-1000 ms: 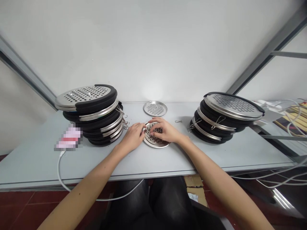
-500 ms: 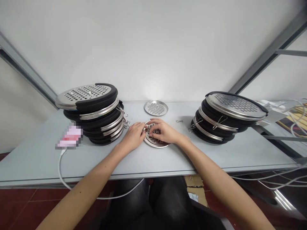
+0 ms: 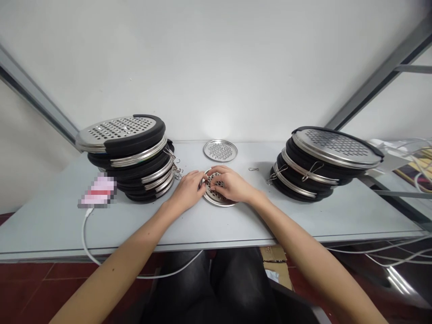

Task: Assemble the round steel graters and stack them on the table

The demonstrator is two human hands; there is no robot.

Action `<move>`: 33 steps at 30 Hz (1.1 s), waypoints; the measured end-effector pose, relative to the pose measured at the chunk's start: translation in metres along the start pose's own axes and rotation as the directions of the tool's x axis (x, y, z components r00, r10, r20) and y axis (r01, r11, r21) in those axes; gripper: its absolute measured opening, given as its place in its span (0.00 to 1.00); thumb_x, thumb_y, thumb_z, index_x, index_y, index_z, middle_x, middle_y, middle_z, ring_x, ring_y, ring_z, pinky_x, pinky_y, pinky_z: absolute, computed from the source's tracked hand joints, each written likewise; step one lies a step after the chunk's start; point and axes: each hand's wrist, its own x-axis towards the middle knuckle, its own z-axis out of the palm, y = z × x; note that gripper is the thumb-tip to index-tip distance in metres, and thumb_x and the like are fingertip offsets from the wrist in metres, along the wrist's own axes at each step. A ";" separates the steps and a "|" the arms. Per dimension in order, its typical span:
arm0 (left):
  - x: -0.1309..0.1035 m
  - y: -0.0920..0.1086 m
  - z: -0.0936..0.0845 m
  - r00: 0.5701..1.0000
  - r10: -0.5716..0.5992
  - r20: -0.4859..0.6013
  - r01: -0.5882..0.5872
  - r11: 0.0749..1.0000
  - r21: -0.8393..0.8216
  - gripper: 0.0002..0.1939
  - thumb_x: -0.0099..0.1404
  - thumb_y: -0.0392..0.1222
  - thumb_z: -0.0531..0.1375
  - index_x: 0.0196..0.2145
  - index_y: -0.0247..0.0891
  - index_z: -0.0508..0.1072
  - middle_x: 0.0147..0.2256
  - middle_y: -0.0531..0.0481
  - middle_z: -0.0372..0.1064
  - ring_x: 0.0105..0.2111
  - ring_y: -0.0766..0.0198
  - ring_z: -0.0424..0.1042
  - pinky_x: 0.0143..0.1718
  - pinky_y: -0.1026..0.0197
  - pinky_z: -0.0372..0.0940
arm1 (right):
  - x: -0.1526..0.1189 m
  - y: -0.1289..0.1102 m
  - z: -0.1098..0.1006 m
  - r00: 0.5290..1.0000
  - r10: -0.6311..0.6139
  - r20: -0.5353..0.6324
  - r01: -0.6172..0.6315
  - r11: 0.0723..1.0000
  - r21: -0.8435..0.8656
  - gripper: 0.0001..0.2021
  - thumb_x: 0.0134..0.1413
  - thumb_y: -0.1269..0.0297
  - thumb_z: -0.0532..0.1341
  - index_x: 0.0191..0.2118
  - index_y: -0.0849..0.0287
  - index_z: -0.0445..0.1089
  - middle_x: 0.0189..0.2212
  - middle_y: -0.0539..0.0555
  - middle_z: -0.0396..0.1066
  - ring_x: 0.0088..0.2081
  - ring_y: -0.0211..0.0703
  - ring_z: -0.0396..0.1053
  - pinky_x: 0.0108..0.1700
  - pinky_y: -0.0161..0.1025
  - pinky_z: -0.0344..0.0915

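A round metal grater disc (image 3: 218, 200) with a raised rim and many holes lies on the table in front of me. At its left edge, my left hand (image 3: 189, 190) has its fingers close together, with thumb and fingertips on the rim. From the right, my right hand (image 3: 229, 183) reaches over the same disc, fingers curled with tips on its holed face and far left rim. Both hands' fingertips nearly meet there, and the right palm hides part of the disc. Behind it lies a second perforated disc (image 3: 220, 150).
Left stands a tall stack of grater discs with black edging (image 3: 135, 157); right stands another stack (image 3: 324, 164). Wire clips hang from both. A loose wire clip (image 3: 253, 169) lies near the right stack. A blurred pink device (image 3: 99, 191) with a white cable (image 3: 83, 234) is at left.
The view has shifted slightly. Both hands stay at the same disc in almost the same pose, with only slight finger movement.
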 end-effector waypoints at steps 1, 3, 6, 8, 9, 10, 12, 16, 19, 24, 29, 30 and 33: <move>0.000 0.000 0.000 1.000 0.000 -0.002 0.000 1.000 -0.009 0.10 0.62 0.30 0.54 0.39 0.39 0.71 0.38 0.47 0.71 0.42 0.56 0.70 0.46 0.54 0.64 | 0.000 0.000 0.000 1.000 -0.001 0.001 0.001 1.000 -0.009 0.06 0.53 0.72 0.62 0.33 0.56 0.77 0.47 0.56 0.71 0.50 0.50 0.68 0.55 0.49 0.62; 0.000 0.000 0.000 1.000 0.000 -0.011 0.000 0.999 -0.032 0.10 0.61 0.30 0.54 0.37 0.39 0.71 0.37 0.48 0.71 0.41 0.57 0.71 0.45 0.55 0.65 | 0.000 0.001 0.001 1.000 0.003 0.010 -0.002 1.000 -0.025 0.06 0.53 0.72 0.62 0.34 0.55 0.77 0.46 0.56 0.71 0.49 0.49 0.68 0.55 0.49 0.62; 0.000 0.000 0.000 1.000 -0.005 -0.024 0.004 0.998 -0.059 0.09 0.60 0.29 0.55 0.36 0.39 0.70 0.37 0.49 0.72 0.39 0.59 0.71 0.43 0.58 0.65 | 0.000 0.001 0.001 1.000 0.016 0.025 -0.015 0.999 -0.050 0.06 0.53 0.71 0.63 0.34 0.56 0.77 0.46 0.56 0.71 0.49 0.49 0.68 0.54 0.49 0.62; 0.000 0.000 0.000 1.000 -0.011 -0.029 0.009 0.998 -0.063 0.08 0.60 0.29 0.55 0.35 0.39 0.71 0.37 0.49 0.72 0.38 0.59 0.71 0.42 0.58 0.65 | 0.000 0.000 0.000 0.999 0.023 0.034 -0.020 0.998 -0.061 0.06 0.53 0.71 0.63 0.33 0.56 0.77 0.46 0.56 0.71 0.48 0.50 0.68 0.54 0.49 0.62; 0.000 0.000 0.000 0.999 -0.016 -0.029 0.014 0.998 -0.061 0.08 0.59 0.30 0.56 0.35 0.39 0.71 0.36 0.50 0.72 0.37 0.59 0.71 0.42 0.59 0.65 | 0.000 0.000 0.000 0.999 0.024 0.036 -0.022 0.998 -0.064 0.05 0.53 0.71 0.63 0.33 0.56 0.77 0.46 0.56 0.71 0.48 0.50 0.68 0.53 0.49 0.63; 0.000 0.000 0.000 0.999 -0.022 -0.030 0.021 0.998 -0.059 0.08 0.59 0.30 0.56 0.34 0.39 0.71 0.36 0.50 0.72 0.36 0.59 0.72 0.41 0.59 0.65 | 0.000 -0.001 0.000 0.999 0.023 0.038 -0.021 0.998 -0.065 0.05 0.53 0.71 0.63 0.33 0.56 0.77 0.46 0.56 0.71 0.48 0.50 0.68 0.53 0.49 0.63; 0.000 0.000 0.000 0.999 -0.034 -0.028 0.033 0.998 -0.052 0.07 0.59 0.31 0.56 0.34 0.40 0.72 0.36 0.50 0.72 0.36 0.59 0.71 0.41 0.58 0.65 | 0.000 -0.002 0.000 0.999 0.019 0.039 -0.016 0.998 -0.066 0.06 0.52 0.72 0.63 0.33 0.56 0.77 0.45 0.56 0.71 0.48 0.50 0.68 0.53 0.49 0.63; 0.000 0.000 0.000 0.999 -0.038 -0.029 0.037 0.999 -0.039 0.06 0.60 0.32 0.57 0.34 0.40 0.72 0.36 0.50 0.72 0.36 0.59 0.72 0.41 0.58 0.65 | -0.001 -0.002 0.000 0.999 0.007 0.039 -0.005 0.998 -0.063 0.06 0.52 0.72 0.63 0.33 0.56 0.77 0.45 0.56 0.72 0.48 0.50 0.67 0.53 0.49 0.63; 0.000 0.000 0.000 0.999 -0.015 -0.028 0.014 0.999 -0.032 0.07 0.61 0.32 0.56 0.34 0.39 0.73 0.35 0.49 0.72 0.37 0.58 0.71 0.43 0.57 0.65 | -0.002 0.001 0.000 0.999 0.010 0.033 -0.009 1.000 -0.013 0.06 0.53 0.72 0.63 0.33 0.57 0.77 0.44 0.56 0.72 0.48 0.48 0.68 0.54 0.49 0.62; -0.001 -0.002 -0.006 0.999 0.031 0.023 -0.031 1.000 0.003 0.08 0.65 0.37 0.55 0.38 0.39 0.75 0.41 0.46 0.73 0.47 0.55 0.70 0.51 0.52 0.63 | -0.004 0.004 -0.004 1.000 0.015 0.007 -0.016 0.992 0.127 0.05 0.55 0.69 0.62 0.35 0.57 0.76 0.43 0.56 0.72 0.48 0.47 0.69 0.54 0.46 0.63; -0.006 -0.010 -0.021 0.984 0.039 0.175 -0.040 0.999 0.005 0.22 0.65 0.55 0.58 0.49 0.39 0.75 0.60 0.40 0.60 0.60 0.49 0.60 0.61 0.48 0.55 | -0.007 0.009 -0.015 0.989 0.094 -0.114 -0.079 0.988 0.132 0.09 0.59 0.66 0.58 0.42 0.59 0.74 0.41 0.56 0.74 0.45 0.46 0.70 0.51 0.45 0.64; -0.007 -0.012 -0.024 0.975 0.065 0.213 -0.065 0.998 -0.004 0.26 0.61 0.58 0.61 0.52 0.40 0.74 0.62 0.39 0.57 0.62 0.47 0.58 0.62 0.47 0.54 | -0.008 0.012 -0.017 0.983 0.120 -0.141 -0.104 0.987 0.119 0.09 0.59 0.66 0.58 0.42 0.59 0.73 0.41 0.56 0.74 0.45 0.47 0.70 0.51 0.45 0.64; -0.008 -0.014 -0.030 0.960 0.114 0.256 -0.114 0.993 -0.014 0.35 0.54 0.61 0.66 0.55 0.40 0.71 0.64 0.39 0.55 0.63 0.46 0.55 0.62 0.46 0.53 | -0.010 0.019 -0.022 0.963 0.185 -0.194 -0.169 0.981 0.095 0.08 0.59 0.65 0.58 0.41 0.59 0.73 0.41 0.57 0.74 0.45 0.48 0.70 0.50 0.46 0.64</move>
